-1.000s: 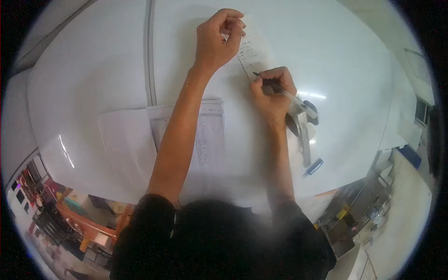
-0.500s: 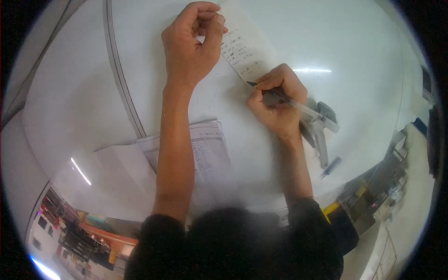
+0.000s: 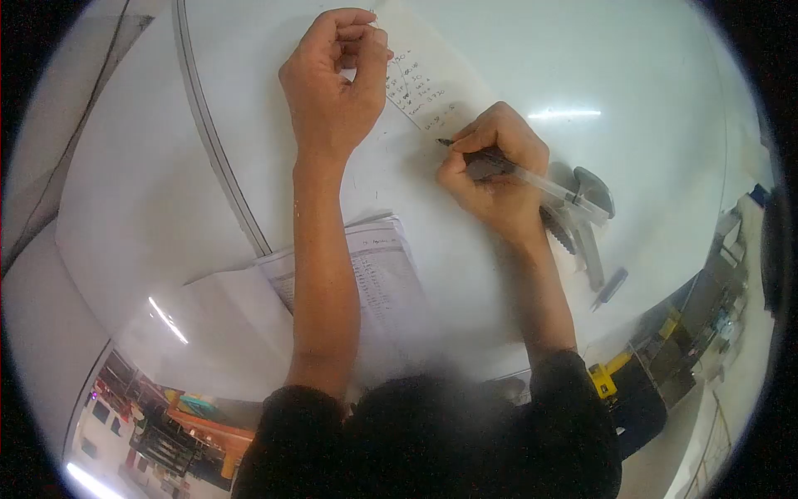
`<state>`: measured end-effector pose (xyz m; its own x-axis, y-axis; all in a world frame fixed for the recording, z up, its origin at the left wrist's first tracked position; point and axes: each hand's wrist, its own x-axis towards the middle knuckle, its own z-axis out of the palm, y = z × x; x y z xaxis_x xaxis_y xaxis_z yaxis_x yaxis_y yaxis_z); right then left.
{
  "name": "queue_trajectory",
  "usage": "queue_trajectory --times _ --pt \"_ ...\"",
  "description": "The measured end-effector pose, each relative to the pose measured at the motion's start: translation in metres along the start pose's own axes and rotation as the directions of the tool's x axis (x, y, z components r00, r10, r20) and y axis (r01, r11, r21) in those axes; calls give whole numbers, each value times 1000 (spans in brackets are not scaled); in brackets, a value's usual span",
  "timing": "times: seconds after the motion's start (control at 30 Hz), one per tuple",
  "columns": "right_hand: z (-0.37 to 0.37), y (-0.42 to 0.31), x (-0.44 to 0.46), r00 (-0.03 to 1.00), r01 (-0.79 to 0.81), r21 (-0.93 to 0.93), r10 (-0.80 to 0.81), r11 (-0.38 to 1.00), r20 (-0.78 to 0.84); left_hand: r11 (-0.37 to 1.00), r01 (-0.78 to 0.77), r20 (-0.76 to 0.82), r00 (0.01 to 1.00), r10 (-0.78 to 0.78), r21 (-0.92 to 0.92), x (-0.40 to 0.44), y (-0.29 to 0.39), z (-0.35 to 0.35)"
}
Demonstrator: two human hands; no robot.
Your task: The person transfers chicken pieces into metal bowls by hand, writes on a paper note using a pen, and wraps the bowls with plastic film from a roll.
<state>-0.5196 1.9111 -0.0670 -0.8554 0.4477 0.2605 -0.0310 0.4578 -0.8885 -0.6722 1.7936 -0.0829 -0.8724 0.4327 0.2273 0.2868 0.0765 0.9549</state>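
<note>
A clear-barrelled pen [image 3: 532,177] is pinched in my right hand [image 3: 499,170], its dark tip close to the lower end of a narrow white paper [image 3: 449,75] with handwritten lines. At the paper's left edge is my left hand [image 3: 337,79], its fingers curled and the thumb near them; whether it pinches the paper's edge I cannot tell. Behind my right hand lies a grey-handled tool [image 3: 588,249] with a dark toothed part, partly hidden by the hand. A blue pen cap [image 3: 611,287] rests to the right of it.
Printed and handwritten sheets [image 3: 386,266] lie partly under my left forearm, beside a blank white sheet [image 3: 237,308]. A dark seam strip [image 3: 216,150] crosses the white table [image 3: 648,100]. A yellow object [image 3: 604,381] shows beyond my right sleeve.
The camera view has shifted, so the table contents appear displaced. My right hand with the pen stays by the paper's lower end, and my left hand remains at its left edge.
</note>
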Motion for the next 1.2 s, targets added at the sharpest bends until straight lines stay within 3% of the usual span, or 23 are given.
queue_trajectory --times 0.27,0.53,1.0,1.1,1.2 --pt "-1 -3 0 999 -36 11 37 999 -19 995 -74 -39 996 77 70 3 -1 1" --pt "0 -1 0 999 -32 -10 32 999 -7 1000 23 -6 1000 -23 2 1 0 0" --pt "-1 -2 0 1000 -2 -48 2 999 -2 1000 -6 -59 998 8 31 2 3 1" --pt "-1 -1 -3 998 -10 28 12 1000 -63 1000 -8 -63 998 9 21 3 2 1" --pt "-4 0 -5 1000 2 -29 -2 1000 10 999 -23 -65 998 25 37 2 1 0"
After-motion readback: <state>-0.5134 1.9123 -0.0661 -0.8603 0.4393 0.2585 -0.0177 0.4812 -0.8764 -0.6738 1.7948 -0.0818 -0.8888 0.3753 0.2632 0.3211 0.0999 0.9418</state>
